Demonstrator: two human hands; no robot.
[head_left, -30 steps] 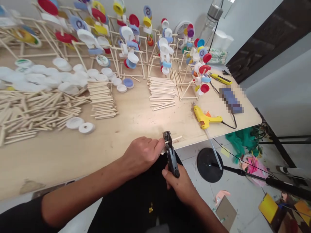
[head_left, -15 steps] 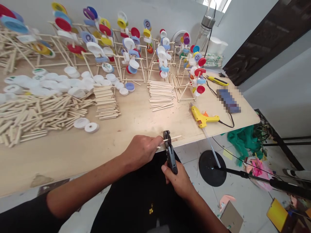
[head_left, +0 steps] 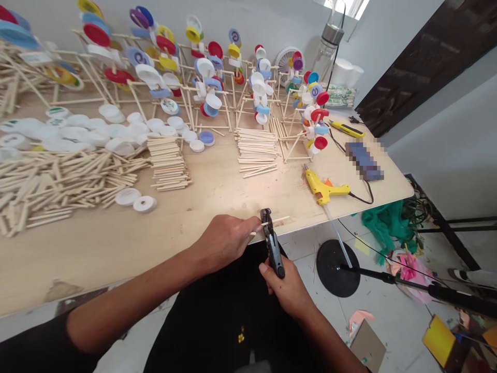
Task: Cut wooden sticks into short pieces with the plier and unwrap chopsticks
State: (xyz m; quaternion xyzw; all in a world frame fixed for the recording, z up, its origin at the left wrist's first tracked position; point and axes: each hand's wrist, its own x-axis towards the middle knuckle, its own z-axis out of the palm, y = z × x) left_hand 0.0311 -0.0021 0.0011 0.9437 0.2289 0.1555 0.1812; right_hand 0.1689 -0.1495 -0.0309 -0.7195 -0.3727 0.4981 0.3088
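My left hand (head_left: pixel 229 237) is closed at the table's front edge, pinching thin wooden sticks; a second pale end shows under the thumb. One wooden stick (head_left: pixel 280 219) passes through the jaws of dark cutting pliers (head_left: pixel 272 243) and pokes out on their right. Wrapped round the handles of the pliers is my right hand (head_left: pixel 288 291), just below the table edge. Its lower fingers are mostly hidden. Beyond both hands lie a neat stack of cut sticks (head_left: pixel 256 150) and a yellow glue gun (head_left: pixel 325 187) on its side, with a glue stick in it.
Wooden frames carrying wheels of coloured bottle caps (head_left: pixel 262 90) line the wall side. Loose sticks (head_left: pixel 66 181), another stack (head_left: pixel 167 163) and white caps (head_left: pixel 77 132) cover the left. A yellow utility knife (head_left: pixel 347 129) and a blurred-out object (head_left: pixel 364 160) lie right. A black round stand base (head_left: pixel 338 268) is on the floor.
The view has shifted very slightly. Both hands, the stick and the pliers keep practically the same position.
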